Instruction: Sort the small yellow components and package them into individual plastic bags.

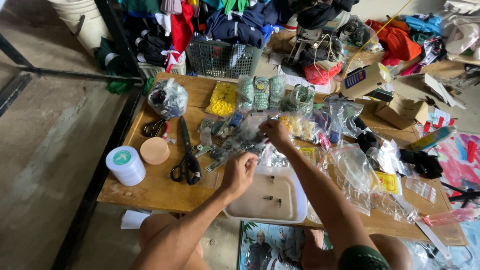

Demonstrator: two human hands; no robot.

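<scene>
My left hand (pixel 239 172) hovers with fingers curled and pinched just above the left edge of a white plastic tray (pixel 296 200) that holds a few small dark metal parts (pixel 272 198). My right hand (pixel 274 132) reaches farther out and grips a clear plastic bag (pixel 240 137) filled with small dark parts, lifting it over the wooden table (pixel 165 192). What, if anything, sits between the left fingertips is too small to tell.
Large black scissors (pixel 186 162), small shears (pixel 155 128), a white tape stack (pixel 125 165) and a tan disc (pixel 154 150) lie left. Bags of yellow (pixel 223 99) and green (pixel 260 92) pieces sit behind. Empty clear bags (pixel 367 177) cover the right side. A basket (pixel 222 57) of clothes stands beyond.
</scene>
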